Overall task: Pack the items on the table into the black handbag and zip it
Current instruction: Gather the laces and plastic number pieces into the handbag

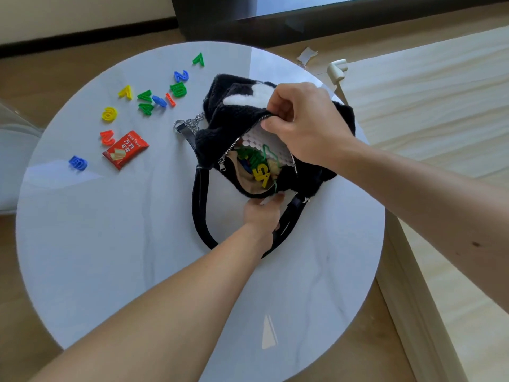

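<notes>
Table (110, 244): round, white, glossy. Left hand (261, 213): at the near lip of the handbag (220, 133), fingers gripping its edge. Strap (199, 205): black, looped flat on the tabletop, the left hand inside the loop. Handbag: black, fluffy, right of the table's centre, mouth wide, zip (221, 166) undone. Contents: yellow number (261, 173), green pieces, white dotted sheet. Right hand (300, 125): pinching the far edge of the opening and lifting it. Red snack packet (125, 150): on the table, left of the bag. Plastic numbers (178, 89): yellow, green, blue and orange, scattered beyond the packet.
</notes>
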A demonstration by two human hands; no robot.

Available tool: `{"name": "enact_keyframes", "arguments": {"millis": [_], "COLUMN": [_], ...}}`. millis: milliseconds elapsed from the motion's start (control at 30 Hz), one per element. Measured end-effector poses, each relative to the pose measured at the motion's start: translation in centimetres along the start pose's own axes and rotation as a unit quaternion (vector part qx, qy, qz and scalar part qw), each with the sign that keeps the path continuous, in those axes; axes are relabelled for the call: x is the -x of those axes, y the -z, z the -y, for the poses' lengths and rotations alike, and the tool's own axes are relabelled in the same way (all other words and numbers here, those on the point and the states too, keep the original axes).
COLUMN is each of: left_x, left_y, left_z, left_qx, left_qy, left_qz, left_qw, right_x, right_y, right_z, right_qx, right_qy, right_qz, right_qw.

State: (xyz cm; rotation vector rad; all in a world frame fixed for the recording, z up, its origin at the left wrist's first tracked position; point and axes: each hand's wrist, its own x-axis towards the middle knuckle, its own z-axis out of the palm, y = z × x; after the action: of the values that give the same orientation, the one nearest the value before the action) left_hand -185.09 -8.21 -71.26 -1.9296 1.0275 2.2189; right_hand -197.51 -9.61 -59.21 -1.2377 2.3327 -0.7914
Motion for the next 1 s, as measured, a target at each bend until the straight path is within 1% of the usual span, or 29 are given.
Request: {"name": "enact_keyframes", "arguments": {"millis": [133,167,200,233,300,367,400,433,500,567,633,700,767,833,900,967,1000], "left_x": [-0.2,0.1,0.7,1.3,2.4,3.4,3.5,3.6,3.5,3.5,3.8,4.3,4.8,5.1,4.6,3.5,2.9], "left_y": [-0.7,-0.6,-0.3,0.1,1.1,1.8,1.9,2.0,1.8,1.6,1.8,2.5,3.6,4.6,5.2,5.2,5.0], "left_z": [-0.5,-0.5,-0.4,-0.3,-0.6,-2.2,-3.2,-4.1,-5.2,-5.3,-4.6,-4.0,-3.1,-2.3,-2.2,-2.6,-2.9], "left_qx": [-0.021,-0.041,-0.074,-0.114,-0.173,-0.181,-0.179,-0.186,-0.236,-0.3,-0.334,-0.33,-0.32,-0.29,-0.249,-0.227,-0.224], "left_qy": [0.011,0.007,-0.014,-0.056,-0.18,-0.294,-0.327,-0.343,-0.348,-0.345,-0.343,-0.349,-0.357,-0.348,-0.32,-0.271,-0.243], "left_qz": [-0.012,-0.016,-0.02,-0.027,-0.05,-0.064,-0.056,-0.037,0.01,0.032,0.033,0.031,0.001,-0.014,0.018,0.051,0.055], "left_qw": [1.0,0.999,0.997,0.991,0.967,0.936,0.926,0.92,0.907,0.889,0.877,0.876,0.878,0.891,0.914,0.934,0.942], "right_x": [-0.1,-0.1,-0.2,-0.2,-0.2,-0.1,-0.1,0.0,0.1,0.3,0.6,1.0,1.7,2.5,3.6,4.6,5.1], "right_y": [0.1,0.2,0.4,0.5,0.8,0.7,0.7,0.6,0.5,0.3,0.3,0.2,0.0,-0.6,-1.4,-2.3,-2.8], "right_z": [0.1,0.1,0.1,0.1,0.0,0.0,0.0,0.1,0.0,-0.1,-0.4,-0.7,-1.1,-1.6,-1.9,-2.3,-2.5], "right_qx": [0.001,0.003,0.003,0.003,0.005,0.005,0.005,0.005,0.003,0.001,0.005,0.007,0.009,0.016,0.028,0.038,0.04], "right_qy": [-0.006,-0.005,-0.005,-0.005,-0.004,-0.006,-0.007,-0.008,-0.011,-0.012,-0.011,-0.01,-0.008,-0.008,0.0,0.008,0.008], "right_qz": [-0.001,0.0,0.002,0.003,0.005,0.002,0.0,-0.002,-0.003,-0.001,0.003,0.004,0.005,0.013,0.029,0.048,0.053], "right_qw": [1.0,1.0,1.0,1.0,1.0,1.0,1.0,1.0,1.0,1.0,1.0,1.0,1.0,1.0,0.999,0.998,0.998]}}
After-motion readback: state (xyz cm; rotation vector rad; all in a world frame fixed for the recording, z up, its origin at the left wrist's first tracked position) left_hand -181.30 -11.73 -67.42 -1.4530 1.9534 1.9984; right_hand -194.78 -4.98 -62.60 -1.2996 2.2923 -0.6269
